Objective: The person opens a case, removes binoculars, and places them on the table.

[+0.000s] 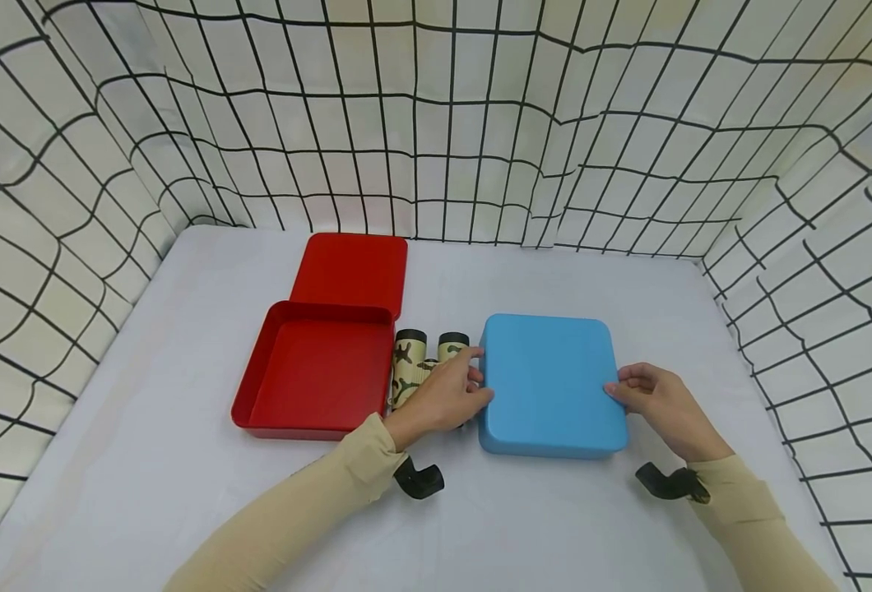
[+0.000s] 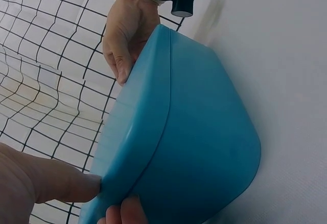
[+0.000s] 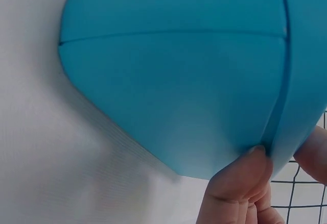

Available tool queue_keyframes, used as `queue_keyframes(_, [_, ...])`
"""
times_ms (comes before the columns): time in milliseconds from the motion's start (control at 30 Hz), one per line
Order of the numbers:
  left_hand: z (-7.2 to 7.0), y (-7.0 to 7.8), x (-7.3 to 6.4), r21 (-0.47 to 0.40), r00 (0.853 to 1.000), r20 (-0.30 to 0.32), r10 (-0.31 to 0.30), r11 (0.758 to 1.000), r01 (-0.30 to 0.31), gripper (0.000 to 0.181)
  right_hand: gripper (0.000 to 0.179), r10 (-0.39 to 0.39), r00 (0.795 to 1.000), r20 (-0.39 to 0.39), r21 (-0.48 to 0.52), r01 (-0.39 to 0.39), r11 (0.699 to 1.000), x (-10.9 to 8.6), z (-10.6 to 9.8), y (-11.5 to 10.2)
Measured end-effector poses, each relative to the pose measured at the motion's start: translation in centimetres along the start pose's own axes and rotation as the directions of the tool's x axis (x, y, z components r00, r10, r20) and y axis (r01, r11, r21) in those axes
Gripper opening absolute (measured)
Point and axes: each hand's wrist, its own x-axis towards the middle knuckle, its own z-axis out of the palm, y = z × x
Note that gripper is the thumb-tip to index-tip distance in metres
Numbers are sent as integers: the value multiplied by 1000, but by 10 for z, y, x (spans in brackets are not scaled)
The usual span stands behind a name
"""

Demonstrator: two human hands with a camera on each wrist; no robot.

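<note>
A light blue box [image 1: 532,454] with rounded corners stands right of the middle, its flat lid [image 1: 547,378] on top. My left hand [image 1: 442,396] pinches the lid's left edge; in the left wrist view the thumb [image 2: 76,185] presses its rim and the fingertips [image 2: 132,211] touch near the seam. On the right edge my right hand [image 1: 661,404] pinches the lid, fingertips [image 3: 245,170] tucked at the seam, where a narrow gap shows. Camouflage binoculars [image 1: 409,362] with black ends lie left of the box, partly hidden behind my left hand.
A red box [image 1: 317,370] lies open at left, with its red lid [image 1: 350,271] behind it, and nothing shows inside. Black wire mesh [image 1: 414,131] borders the white table [image 1: 221,510] at back and sides. Black wrist mounts [image 1: 665,481] stick out near the hands.
</note>
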Motion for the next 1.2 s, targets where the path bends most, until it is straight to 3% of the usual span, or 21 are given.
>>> queue_keyframes(233, [-3, 3, 1, -25, 1000, 1, -14, 1000, 14, 66, 61, -25, 1000, -7, 21, 25, 999, 0, -4, -2])
queue_keyframes(467, [-4, 5, 0, -33, 1000, 8, -31, 999, 31, 67, 66, 14, 1000, 3, 36, -14, 999, -1, -4, -4])
queue_keyframes(1200, [-8, 3, -1, -122, 999, 33, -38, 992, 42, 66, 63, 9, 1000, -21, 22, -8, 1000, -5, -9, -11])
